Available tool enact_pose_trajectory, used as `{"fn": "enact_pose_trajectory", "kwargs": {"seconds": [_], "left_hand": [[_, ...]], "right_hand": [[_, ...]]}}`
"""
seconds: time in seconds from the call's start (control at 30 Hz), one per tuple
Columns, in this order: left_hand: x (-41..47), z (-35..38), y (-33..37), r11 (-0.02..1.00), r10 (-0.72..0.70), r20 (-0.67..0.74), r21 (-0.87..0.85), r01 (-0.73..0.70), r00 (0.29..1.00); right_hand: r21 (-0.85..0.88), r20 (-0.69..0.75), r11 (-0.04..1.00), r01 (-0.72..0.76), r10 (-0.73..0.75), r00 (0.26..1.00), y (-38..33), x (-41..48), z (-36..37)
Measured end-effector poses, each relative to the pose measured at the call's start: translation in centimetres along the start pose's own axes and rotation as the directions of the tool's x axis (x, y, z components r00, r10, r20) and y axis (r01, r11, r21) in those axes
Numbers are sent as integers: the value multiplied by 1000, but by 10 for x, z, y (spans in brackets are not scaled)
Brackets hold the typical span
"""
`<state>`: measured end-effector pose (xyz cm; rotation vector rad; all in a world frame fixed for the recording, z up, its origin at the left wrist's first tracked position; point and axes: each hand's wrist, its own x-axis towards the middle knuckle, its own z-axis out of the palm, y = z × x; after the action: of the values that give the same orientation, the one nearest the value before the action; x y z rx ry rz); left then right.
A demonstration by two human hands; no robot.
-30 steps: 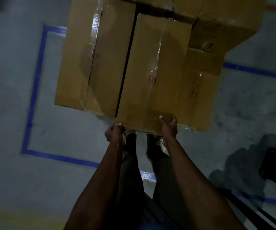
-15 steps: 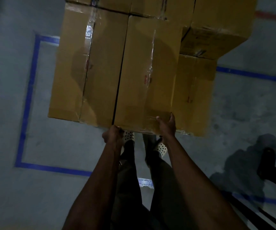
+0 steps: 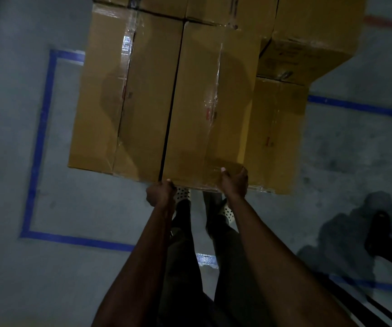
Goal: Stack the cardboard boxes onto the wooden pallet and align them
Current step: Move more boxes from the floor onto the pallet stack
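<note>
at the near end of the stack, a person is standing with both arms stretched forward and down. the left hand (image 3: 159, 193) is gripping the near left corner of the right-hand top box (image 3: 204, 109), knuckles up, fingers curling under its lower edge. the right hand (image 3: 234, 182) is grasping the near right corner of the same box, thumb lying on the taped top face, the other fingers wrapping over the edge.

this box is lying flat on top of the stack. its long left side is running just beside the left-hand top box (image 3: 124, 90), with a thin dark gap showing between the two. their near ends are sitting almost in line. a lower box (image 3: 277, 138) is projecting out to the right of the held box. a further box (image 3: 313, 38) is sitting higher at the far right, overhanging the lower one.

blue tape (image 3: 37, 147) is marking a rectangle on the grey floor (image 3: 72, 279) around the stack. pale dotted shoes (image 3: 228, 212) are showing just below the held box. a black frame (image 3: 379, 232) is standing at the right edge.
</note>
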<state>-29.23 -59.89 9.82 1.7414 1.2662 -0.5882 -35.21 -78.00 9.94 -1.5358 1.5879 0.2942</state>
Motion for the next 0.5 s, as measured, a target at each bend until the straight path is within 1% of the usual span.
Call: {"fn": "enact_pose_trajectory", "kwargs": {"seconds": [0.07, 0.23, 0.43, 0.5], "left_hand": [[3, 1, -5, 996, 58, 0, 71, -58, 998], [6, -2, -9, 985, 94, 12, 144, -95, 995], [-14, -7, -1, 980, 123, 16, 157, -124, 992], [-14, -8, -1, 987, 116, 26, 110, -118, 993]], "right_hand": [[-13, -16, 1000, -5, 4, 1000, -1, -3, 1], [-85, -29, 996, 3, -5, 1000, 0, -4, 5], [-77, -35, 997, 5, -7, 999, 5, -7, 3], [-93, -23, 996, 0, -2, 1000, 2, -6, 4]]}}
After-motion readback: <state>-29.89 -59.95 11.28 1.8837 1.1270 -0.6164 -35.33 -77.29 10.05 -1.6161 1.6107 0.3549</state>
